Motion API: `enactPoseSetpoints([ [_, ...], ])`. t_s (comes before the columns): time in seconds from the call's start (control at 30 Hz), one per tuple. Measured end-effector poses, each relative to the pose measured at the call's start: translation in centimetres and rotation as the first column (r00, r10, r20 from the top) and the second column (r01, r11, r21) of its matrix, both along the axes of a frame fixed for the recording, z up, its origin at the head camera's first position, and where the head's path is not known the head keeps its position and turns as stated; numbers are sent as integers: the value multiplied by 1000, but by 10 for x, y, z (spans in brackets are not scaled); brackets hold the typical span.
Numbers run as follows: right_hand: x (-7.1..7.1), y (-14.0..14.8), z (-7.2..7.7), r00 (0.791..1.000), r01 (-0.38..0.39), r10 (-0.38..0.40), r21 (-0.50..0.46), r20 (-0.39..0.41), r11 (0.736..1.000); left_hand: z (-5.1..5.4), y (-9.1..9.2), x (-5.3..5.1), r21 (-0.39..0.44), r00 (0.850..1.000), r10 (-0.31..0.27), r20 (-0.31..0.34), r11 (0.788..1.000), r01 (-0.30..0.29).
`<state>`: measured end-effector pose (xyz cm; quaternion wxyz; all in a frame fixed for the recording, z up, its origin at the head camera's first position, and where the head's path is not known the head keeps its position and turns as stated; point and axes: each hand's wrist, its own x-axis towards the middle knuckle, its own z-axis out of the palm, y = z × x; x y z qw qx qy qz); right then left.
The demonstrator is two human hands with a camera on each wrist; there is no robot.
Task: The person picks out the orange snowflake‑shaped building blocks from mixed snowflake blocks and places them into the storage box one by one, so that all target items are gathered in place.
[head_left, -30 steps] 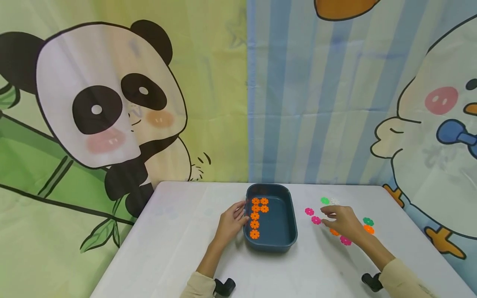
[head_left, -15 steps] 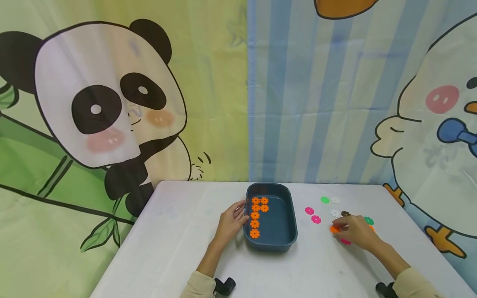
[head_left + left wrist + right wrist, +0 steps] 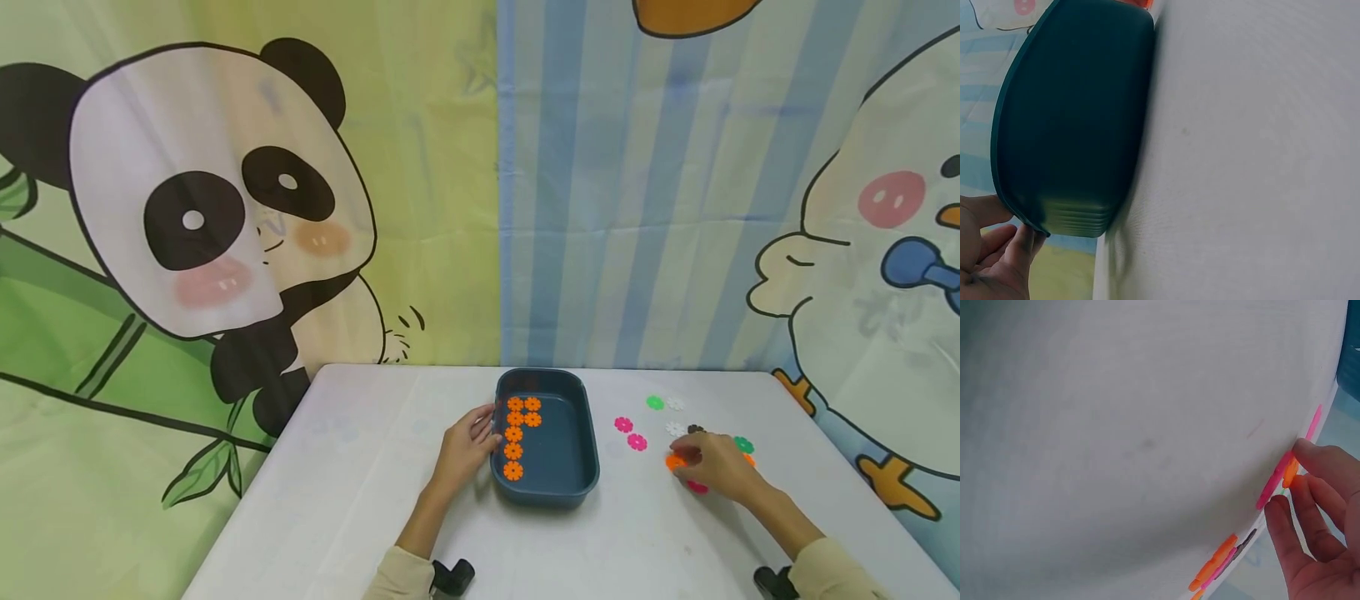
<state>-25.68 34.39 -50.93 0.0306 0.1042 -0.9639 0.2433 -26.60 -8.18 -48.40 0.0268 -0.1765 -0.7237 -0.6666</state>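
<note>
My left hand holds the left rim of a dark blue rectangular tray, thumb and fingers on either side of the rim in the left wrist view. Inside the tray, orange flower-shaped pieces form a column along the left, with a few more beside its top. To the right, my right hand is down at the table, its thumb and fingers about an orange flower-shaped piece. In the right wrist view this orange piece shows between thumb and fingertips, close to a pink piece.
Loose flower pieces lie around the right hand: two pink ones, a light green one, white ones, a dark brown one and a green one. A patterned curtain hangs behind the white table.
From above the loose pieces, my right hand has come down toward me and rightward to the orange piece, uncovering white and brown ones. The left hand and tray stay put.
</note>
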Motion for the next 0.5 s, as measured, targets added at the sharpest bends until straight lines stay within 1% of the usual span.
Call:
enactPoseSetpoints([
  [0.23,-2,-5,0,1000,7,-7,-12,23,1000,-1,0,0,-9,1000,6,0,1000,-6],
  [0.37,-1,-6,2,1000,1,-2,28,10,1000,-1,0,0,-1,1000,4,-2,1000,-4],
  [0.5,1,-7,5,998,-50,52,83,-29,995,-1,0,-1,4,1000,-3,-9,1000,3],
])
